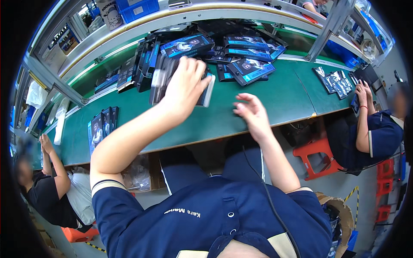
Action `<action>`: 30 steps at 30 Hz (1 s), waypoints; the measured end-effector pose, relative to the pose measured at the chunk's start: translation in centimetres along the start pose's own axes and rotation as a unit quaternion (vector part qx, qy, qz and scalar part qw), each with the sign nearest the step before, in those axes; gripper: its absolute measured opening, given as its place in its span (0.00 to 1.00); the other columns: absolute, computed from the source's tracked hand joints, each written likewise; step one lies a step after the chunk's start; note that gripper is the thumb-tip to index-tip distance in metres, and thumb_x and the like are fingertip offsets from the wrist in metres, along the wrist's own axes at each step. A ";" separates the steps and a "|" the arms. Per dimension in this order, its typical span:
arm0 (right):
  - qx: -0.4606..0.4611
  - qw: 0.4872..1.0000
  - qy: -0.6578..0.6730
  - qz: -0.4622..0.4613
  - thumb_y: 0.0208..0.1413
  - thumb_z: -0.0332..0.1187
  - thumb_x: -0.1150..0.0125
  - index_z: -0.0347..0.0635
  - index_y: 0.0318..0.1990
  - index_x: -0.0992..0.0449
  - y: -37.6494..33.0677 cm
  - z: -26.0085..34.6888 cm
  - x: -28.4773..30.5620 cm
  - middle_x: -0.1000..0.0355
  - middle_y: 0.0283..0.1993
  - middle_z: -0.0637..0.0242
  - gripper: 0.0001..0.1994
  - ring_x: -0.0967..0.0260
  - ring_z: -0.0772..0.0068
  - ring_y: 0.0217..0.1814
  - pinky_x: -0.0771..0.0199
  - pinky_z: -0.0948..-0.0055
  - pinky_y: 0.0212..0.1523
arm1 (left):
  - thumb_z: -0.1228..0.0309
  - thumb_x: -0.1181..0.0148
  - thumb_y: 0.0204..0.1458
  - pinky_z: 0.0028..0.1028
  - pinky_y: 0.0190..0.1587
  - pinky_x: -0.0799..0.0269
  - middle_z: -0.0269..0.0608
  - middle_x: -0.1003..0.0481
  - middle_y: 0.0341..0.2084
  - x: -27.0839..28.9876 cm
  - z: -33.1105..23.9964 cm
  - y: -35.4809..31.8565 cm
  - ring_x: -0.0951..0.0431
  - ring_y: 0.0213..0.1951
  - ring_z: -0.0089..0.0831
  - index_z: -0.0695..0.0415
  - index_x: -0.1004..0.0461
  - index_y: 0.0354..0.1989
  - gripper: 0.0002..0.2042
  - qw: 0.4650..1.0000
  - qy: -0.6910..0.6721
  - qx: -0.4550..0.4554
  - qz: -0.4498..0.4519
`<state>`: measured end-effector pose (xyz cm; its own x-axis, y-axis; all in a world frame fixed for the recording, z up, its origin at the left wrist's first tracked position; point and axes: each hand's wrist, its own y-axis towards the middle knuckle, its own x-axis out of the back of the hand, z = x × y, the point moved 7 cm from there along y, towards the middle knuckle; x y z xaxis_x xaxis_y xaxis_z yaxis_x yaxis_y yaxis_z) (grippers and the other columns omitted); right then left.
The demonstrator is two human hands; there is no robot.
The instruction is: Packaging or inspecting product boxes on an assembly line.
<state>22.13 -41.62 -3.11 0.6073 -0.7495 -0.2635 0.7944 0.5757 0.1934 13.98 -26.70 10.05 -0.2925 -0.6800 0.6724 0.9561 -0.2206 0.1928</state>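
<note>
My left hand [186, 81] reaches over the bench, its fingers closed around a dark flat box [160, 86] with pale edges. Motion blurs the box, so whether it is a single one cannot be told. My right hand [254, 114] hovers above the green bench top, fingers loosely bent and apart, holding nothing. Behind my hands lies a heap of black and blue flat boxes, with one box [187, 45] on top and another box [250, 69] lying tilted at the front of the heap.
Several upright boxes [103, 124] stand at the left of the green bench [284, 92]. Dark packets [337, 82] lie at the right, near a co-worker's hands [363, 92]. Another person [51, 185] sits at the left. A shelf rail [223, 13] crosses above the heap.
</note>
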 end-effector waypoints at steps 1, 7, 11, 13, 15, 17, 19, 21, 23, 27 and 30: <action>-0.056 0.996 0.067 0.019 0.59 0.31 0.37 0.45 0.65 0.41 -0.4 -0.2 -2.2 0.40 0.62 0.60 0.28 0.34 0.71 0.57 0.29 0.69 0.56 | 0.59 0.26 0.31 0.39 0.57 0.42 0.46 0.32 0.50 0.6 0.4 0.7 0.34 0.51 0.41 0.42 0.31 0.61 0.40 0.999 -0.004 -0.031 -0.015; -0.024 0.975 0.223 0.007 0.65 0.32 0.45 0.44 0.69 0.51 1.6 0.8 -5.9 0.33 0.58 0.60 0.29 0.30 0.70 0.57 0.26 0.62 0.53 | 0.56 0.26 0.28 0.41 0.53 0.38 0.51 0.31 0.50 3.9 1.2 0.0 0.31 0.48 0.46 0.42 0.33 0.64 0.44 0.963 -0.258 -0.012 -0.077; -0.155 0.929 0.325 0.082 0.60 0.28 0.40 0.39 0.54 0.32 4.8 0.9 -6.1 0.26 0.49 0.64 0.16 0.24 0.71 0.45 0.21 0.68 0.45 | 0.48 0.27 0.30 0.43 0.53 0.37 0.53 0.32 0.47 1.8 2.1 -1.9 0.30 0.48 0.47 0.41 0.40 0.69 0.50 0.930 -0.343 0.078 -0.110; -0.117 0.985 0.103 0.071 0.57 0.28 0.38 0.39 0.49 0.28 8.1 1.8 -5.2 0.23 0.42 0.66 0.13 0.23 0.73 0.38 0.21 0.71 0.39 | 0.47 0.27 0.31 0.44 0.51 0.33 0.54 0.32 0.45 -0.9 2.7 -3.0 0.29 0.47 0.49 0.41 0.44 0.71 0.52 0.889 -0.402 0.193 -0.104; 0.209 0.942 -0.261 -0.022 0.55 0.29 0.37 0.38 0.45 0.24 13.3 7.9 -4.5 0.23 0.36 0.68 0.11 0.24 0.76 0.36 0.24 0.75 0.38 | 0.46 0.26 0.31 0.43 0.49 0.26 0.57 0.32 0.44 -3.2 2.6 -3.9 0.25 0.44 0.52 0.40 0.49 0.73 0.55 0.863 -0.405 0.290 -0.084; 0.400 0.850 -0.305 -0.158 0.54 0.28 0.39 0.38 0.34 0.22 18.4 14.2 -4.0 0.23 0.27 0.59 0.04 0.23 0.66 0.29 0.25 0.70 0.35 | 0.45 0.26 0.31 0.44 0.48 0.25 0.59 0.32 0.45 -3.7 1.3 -3.8 0.23 0.43 0.54 0.39 0.50 0.73 0.56 0.833 -0.465 0.299 0.006; 0.456 0.746 -0.436 -0.212 0.55 0.29 0.44 0.38 0.37 0.22 26.2 18.0 -1.4 0.22 0.39 0.52 0.07 0.25 0.49 0.45 0.27 0.58 0.48 | 0.42 0.27 0.32 0.44 0.47 0.24 0.61 0.31 0.46 -4.1 -1.0 -2.6 0.22 0.43 0.55 0.39 0.49 0.72 0.55 0.818 -0.503 0.276 0.044; 0.356 0.681 -0.588 -0.252 0.52 0.38 0.41 0.42 0.54 0.24 34.6 19.6 4.4 0.26 0.51 0.47 0.21 0.32 0.49 0.60 0.33 0.56 0.61 | 0.40 0.29 0.35 0.43 0.46 0.24 0.59 0.29 0.44 -3.9 -3.5 -0.7 0.21 0.42 0.54 0.40 0.45 0.71 0.51 0.813 -0.528 0.233 0.080; 0.046 0.698 -0.711 -0.071 0.51 0.46 0.41 0.48 0.58 0.24 40.0 17.3 3.5 0.29 0.60 0.52 0.26 0.34 0.50 0.65 0.36 0.58 0.65 | 0.41 0.31 0.40 0.42 0.44 0.24 0.56 0.27 0.40 -5.4 -4.2 -2.0 0.21 0.41 0.54 0.43 0.42 0.69 0.46 0.804 -0.523 0.271 0.079; 0.085 0.740 -0.593 -0.307 0.53 0.35 0.42 0.42 0.45 0.18 37.8 17.1 1.6 0.23 0.50 0.49 0.14 0.25 0.52 0.55 0.26 0.62 0.56 | 0.50 0.34 0.50 0.42 0.40 0.25 0.55 0.23 0.33 -7.0 -2.2 -5.0 0.20 0.37 0.52 0.54 0.33 0.52 0.28 0.716 -0.589 0.370 -0.058; 0.125 0.723 -0.603 -0.313 0.53 0.33 0.43 0.41 0.41 0.17 37.2 18.8 3.7 0.22 0.46 0.50 0.12 0.23 0.50 0.50 0.25 0.60 0.54 | 0.65 0.32 0.52 0.31 0.38 0.27 0.48 0.23 0.32 -7.3 -1.1 -5.1 0.22 0.36 0.32 0.58 0.38 0.38 0.18 0.566 -0.702 0.410 -0.137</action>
<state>54.08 -29.12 20.89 -0.4270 -0.6648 0.6129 0.8011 0.0363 0.5974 11.26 -21.42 3.35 -0.6795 0.6545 0.3317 0.7337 0.6060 0.3072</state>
